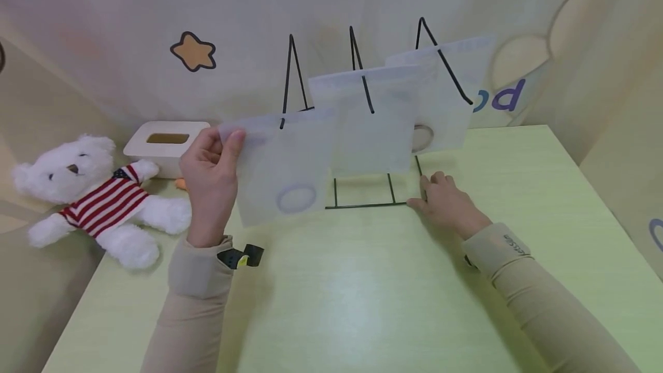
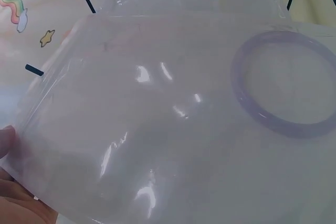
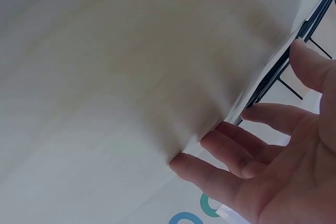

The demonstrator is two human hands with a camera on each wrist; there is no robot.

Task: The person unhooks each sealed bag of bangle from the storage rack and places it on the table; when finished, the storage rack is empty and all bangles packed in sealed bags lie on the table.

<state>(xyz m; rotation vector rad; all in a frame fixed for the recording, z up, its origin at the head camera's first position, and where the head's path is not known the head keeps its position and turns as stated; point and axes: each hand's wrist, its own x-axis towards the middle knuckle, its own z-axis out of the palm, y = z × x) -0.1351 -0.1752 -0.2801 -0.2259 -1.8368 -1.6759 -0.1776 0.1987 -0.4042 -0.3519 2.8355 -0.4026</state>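
Three plastic bags (image 1: 277, 166): one's being pinched by left fingers (image 1: 236, 141), one wire rack (image 1: 362, 206) touched by parted right fingers (image 3: 212, 178)!

Right of the rack (image 1: 362, 206), the wall (image 1: 233, 22) shows a purple "d" (image 1: 518, 94) beside a partly hidden teal letter (image 1: 485, 97). In front of the rack, rightward, the right cuff (image 1: 489, 249) bears dark print (image 1: 514, 242), seemingly "LetsSlim".

Black wire rack (image 1: 365, 205): standing toward the table's (image 1: 336, 304) far edge, presenting hooks (image 1: 368, 94). Left clear bag (image 1: 274, 160): hanging; you are pinching its upper-left corner; lilac ring (image 2: 239, 77) showing low. Middle clear bag (image 1: 370, 125): hanging. Right clear bag (image 1: 456, 114): hanging, brownish ring (image 1: 432, 137) showing lower left.
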